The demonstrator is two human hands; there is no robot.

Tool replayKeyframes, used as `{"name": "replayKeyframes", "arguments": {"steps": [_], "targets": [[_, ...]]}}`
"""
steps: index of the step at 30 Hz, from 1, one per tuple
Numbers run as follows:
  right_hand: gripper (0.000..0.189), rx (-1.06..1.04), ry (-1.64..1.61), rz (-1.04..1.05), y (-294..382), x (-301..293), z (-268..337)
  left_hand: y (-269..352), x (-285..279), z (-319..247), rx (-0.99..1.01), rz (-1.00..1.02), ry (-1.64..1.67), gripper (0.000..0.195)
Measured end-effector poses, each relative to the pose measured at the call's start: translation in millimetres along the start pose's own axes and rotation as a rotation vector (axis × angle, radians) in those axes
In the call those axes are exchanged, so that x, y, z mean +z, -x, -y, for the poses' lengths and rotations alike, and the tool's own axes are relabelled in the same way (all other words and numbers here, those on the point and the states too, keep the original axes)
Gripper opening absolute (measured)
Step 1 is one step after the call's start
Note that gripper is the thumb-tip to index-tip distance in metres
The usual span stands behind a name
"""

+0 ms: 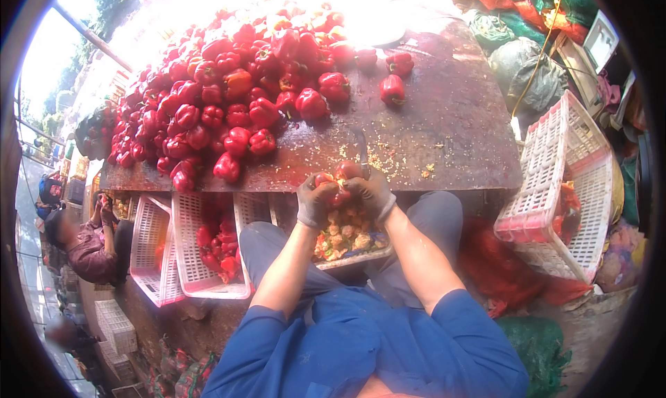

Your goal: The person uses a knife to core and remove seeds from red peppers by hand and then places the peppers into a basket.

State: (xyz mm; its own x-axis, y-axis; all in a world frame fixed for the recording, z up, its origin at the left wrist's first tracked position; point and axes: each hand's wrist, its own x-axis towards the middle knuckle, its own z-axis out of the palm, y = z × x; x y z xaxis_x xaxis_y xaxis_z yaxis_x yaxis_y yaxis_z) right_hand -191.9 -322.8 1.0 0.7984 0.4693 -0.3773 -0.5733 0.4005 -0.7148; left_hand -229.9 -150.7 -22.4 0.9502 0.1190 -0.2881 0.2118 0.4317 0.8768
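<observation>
A red bell pepper (347, 169) is held between my two gloved hands at the table's near edge, and it looks split apart with pale core showing. My left hand (315, 200) grips its left side, and my right hand (375, 194) grips its right side. A knife (361, 147) with a dark curved blade projects forward from my right hand. Just below my hands, between my knees, a crate (354, 259) holds pale pepper cores and scraps. On the table (447, 122), a large heap of whole red bell peppers (229, 91) lies to the left.
Two loose peppers (392, 90) and scattered seeds (385, 161) lie on the tabletop. Left of my knee, a white plastic crate (190, 263) contains red peppers. Stacked crates (541, 174) lean at the right beside a red mesh sack (499, 263). A person (88, 247) crouches at far left.
</observation>
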Motion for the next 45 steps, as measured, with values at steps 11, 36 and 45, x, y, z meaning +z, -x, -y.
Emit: {"name": "replayKeyframes", "arguments": {"steps": [11, 36, 45], "targets": [[0.038, 0.154, -0.247, -0.002, -12.3, -13.0, -5.5, -19.8, -30.7, 45.8, -0.209, 0.128, 0.679, 0.017], [0.071, -0.09, 0.353, 0.108, -15.5, -9.0, -1.8, 0.9, -19.0, 2.2, -0.061, -0.028, -0.094, 0.04], [0.064, 0.022, 0.317, -0.013, 6.4, 18.1, 20.4, 18.9, 15.4, -17.3, 0.002, 0.038, -0.201, 0.037]]}}
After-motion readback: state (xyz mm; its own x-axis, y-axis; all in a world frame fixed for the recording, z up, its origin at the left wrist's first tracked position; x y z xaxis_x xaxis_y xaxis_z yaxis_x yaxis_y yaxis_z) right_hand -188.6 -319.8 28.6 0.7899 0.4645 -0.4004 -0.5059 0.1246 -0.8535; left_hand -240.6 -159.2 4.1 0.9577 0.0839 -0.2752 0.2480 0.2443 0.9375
